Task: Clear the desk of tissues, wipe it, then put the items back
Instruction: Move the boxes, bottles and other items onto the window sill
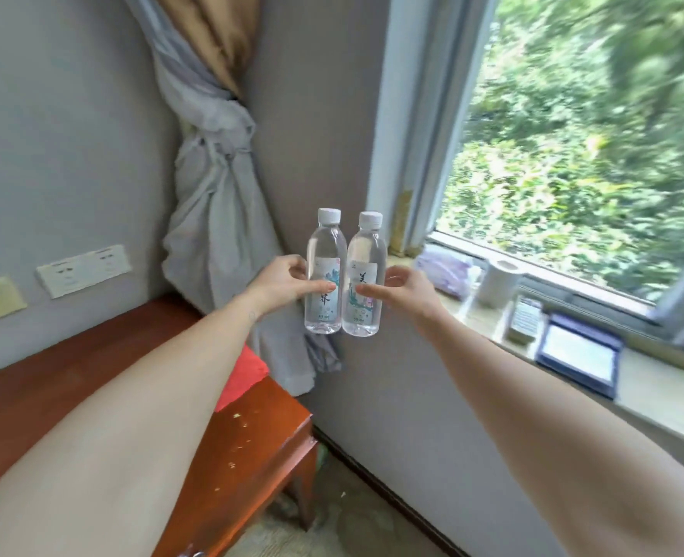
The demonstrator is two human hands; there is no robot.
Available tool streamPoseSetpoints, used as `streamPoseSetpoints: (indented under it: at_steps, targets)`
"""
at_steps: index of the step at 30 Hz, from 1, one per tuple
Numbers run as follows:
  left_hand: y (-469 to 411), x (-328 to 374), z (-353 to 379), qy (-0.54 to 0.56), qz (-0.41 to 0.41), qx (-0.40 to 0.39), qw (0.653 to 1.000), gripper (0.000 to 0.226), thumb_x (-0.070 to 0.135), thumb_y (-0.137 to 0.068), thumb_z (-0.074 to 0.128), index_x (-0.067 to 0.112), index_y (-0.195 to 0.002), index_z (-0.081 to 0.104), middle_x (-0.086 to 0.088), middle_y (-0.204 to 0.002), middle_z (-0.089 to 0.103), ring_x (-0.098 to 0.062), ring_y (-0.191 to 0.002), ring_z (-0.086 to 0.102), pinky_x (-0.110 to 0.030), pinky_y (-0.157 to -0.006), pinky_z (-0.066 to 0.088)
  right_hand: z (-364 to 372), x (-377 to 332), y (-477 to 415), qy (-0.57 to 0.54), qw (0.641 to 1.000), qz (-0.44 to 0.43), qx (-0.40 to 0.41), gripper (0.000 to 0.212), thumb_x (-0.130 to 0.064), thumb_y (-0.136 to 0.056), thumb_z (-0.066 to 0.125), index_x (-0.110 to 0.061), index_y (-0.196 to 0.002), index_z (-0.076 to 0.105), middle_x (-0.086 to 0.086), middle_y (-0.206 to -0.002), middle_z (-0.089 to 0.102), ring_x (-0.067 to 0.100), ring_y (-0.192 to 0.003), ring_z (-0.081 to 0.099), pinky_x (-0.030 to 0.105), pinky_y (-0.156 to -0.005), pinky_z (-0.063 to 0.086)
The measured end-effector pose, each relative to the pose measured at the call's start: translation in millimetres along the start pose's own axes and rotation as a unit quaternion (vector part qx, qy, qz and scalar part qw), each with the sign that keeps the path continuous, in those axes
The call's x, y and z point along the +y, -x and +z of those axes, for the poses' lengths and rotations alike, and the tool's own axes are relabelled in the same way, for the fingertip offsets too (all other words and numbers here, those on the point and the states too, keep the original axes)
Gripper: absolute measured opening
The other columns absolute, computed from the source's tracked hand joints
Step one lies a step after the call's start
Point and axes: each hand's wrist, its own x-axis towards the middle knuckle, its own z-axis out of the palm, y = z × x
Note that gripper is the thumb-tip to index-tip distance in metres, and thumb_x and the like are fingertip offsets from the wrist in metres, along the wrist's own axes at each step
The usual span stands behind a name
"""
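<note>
Head view: left hand (288,281) grips left bottle (324,275), right hand (406,291) grips right bottle (364,279), both held above desk (91,355) corner; full, likely heavyish and slick, best held mid-label.

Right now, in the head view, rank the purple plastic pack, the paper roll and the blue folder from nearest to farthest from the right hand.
1. purple plastic pack, on the sill just right of the right hand.
2. paper roll, upright, next along the sill.
3. blue folder, flat on the sill, farthest right.
</note>
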Motion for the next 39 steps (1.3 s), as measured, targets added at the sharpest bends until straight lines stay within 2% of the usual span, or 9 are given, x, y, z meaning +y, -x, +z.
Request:
streamPoseSetpoints:
  at_steps: [1,5,8,14,21,26,30,35,39]
  targets:
    - [-9,10,17,-0.003,0.008,-0.017,1.000,0.070,0.057,-0.046,0.089,0.010,-0.094,0.068,0.000,-0.089,0.072,-0.019,-0.087,0.067,-0.037,-0.090,0.053,-18,9,4,0.006,1.000,0.007,0.021,0.041,-0.044,-0.069,0.083,-0.016,-0.097,0.072,-0.003,-0.092,0.072,0.010,-0.083,0.065,0.025,-0.071,0.051]
    - [-36,55,90,-0.016,0.049,-0.081,0.995,0.065,0.060,-0.050,0.089,0.015,-0.091,0.068,0.002,-0.092,0.070,-0.014,-0.086,0.063,-0.035,-0.083,0.051,-92,44,25,0.015,0.994,0.048,0.101,0.040,-0.043,-0.068,0.085,-0.015,-0.093,0.072,-0.005,-0.083,0.068,0.005,-0.071,0.060,0.018,-0.057,0.041]
    - [-46,87,147,-0.010,0.079,-0.139,0.987,0.050,0.050,-0.064,0.087,0.020,-0.098,0.065,-0.001,-0.099,0.068,-0.015,-0.093,0.063,-0.029,-0.077,0.049,-143,69,43,0.018,0.987,0.078,0.139,0.045,-0.045,-0.067,0.085,-0.016,-0.099,0.071,-0.006,-0.091,0.070,0.008,-0.083,0.065,0.026,-0.071,0.052]
    - [-51,144,254,-0.015,0.120,-0.213,0.969,0.047,0.046,-0.070,0.085,0.019,-0.101,0.063,-0.002,-0.099,0.066,-0.014,-0.092,0.061,-0.026,-0.074,0.049,-225,116,87,0.011,0.967,0.129,0.217,0.041,-0.040,-0.067,0.086,-0.018,-0.097,0.070,-0.004,-0.095,0.071,0.012,-0.091,0.066,0.033,-0.084,0.053]
    - [-51,200,363,-0.024,0.155,-0.277,0.948,0.048,0.040,-0.069,0.087,0.018,-0.103,0.061,0.002,-0.094,0.068,-0.014,-0.090,0.064,-0.027,-0.074,0.051,-309,179,122,-0.002,0.945,0.167,0.281,0.040,-0.030,-0.065,0.088,-0.014,-0.097,0.069,-0.001,-0.094,0.072,0.016,-0.091,0.067,0.035,-0.081,0.053]
    - [-62,222,428,-0.019,0.149,-0.301,0.942,0.052,0.036,-0.069,0.088,0.012,-0.105,0.059,-0.006,-0.098,0.069,-0.021,-0.092,0.066,-0.035,-0.076,0.054,-356,213,130,-0.018,0.945,0.172,0.277,0.031,-0.017,-0.072,0.085,-0.017,-0.097,0.067,-0.005,-0.090,0.069,0.005,-0.082,0.064,0.018,-0.066,0.047]
    - [-69,229,465,-0.023,0.143,-0.306,0.941,0.049,0.030,-0.071,0.088,0.012,-0.104,0.056,-0.007,-0.099,0.068,-0.020,-0.091,0.065,-0.034,-0.074,0.055,-377,241,127,-0.024,0.946,0.179,0.267,0.031,-0.012,-0.073,0.084,-0.021,-0.098,0.067,-0.004,-0.092,0.070,0.001,-0.080,0.062,0.016,-0.065,0.046]
    - [-83,226,498,-0.033,0.124,-0.305,0.944,0.049,0.022,-0.071,0.088,0.014,-0.106,0.054,-0.005,-0.102,0.065,-0.018,-0.093,0.064,-0.039,-0.082,0.057,-390,277,113,-0.017,0.945,0.198,0.259,0.044,-0.012,-0.072,0.084,-0.012,-0.113,0.070,0.000,-0.106,0.072,0.016,-0.095,0.066,0.024,-0.072,0.048]
    - [-94,222,516,-0.047,0.114,-0.297,0.947,0.050,0.021,-0.071,0.086,0.016,-0.108,0.053,-0.003,-0.106,0.065,-0.019,-0.101,0.063,-0.044,-0.091,0.054,-392,298,100,0.000,0.941,0.215,0.260,0.040,-0.015,-0.071,0.085,-0.014,-0.109,0.072,0.000,-0.103,0.073,0.020,-0.097,0.067,0.038,-0.088,0.052]
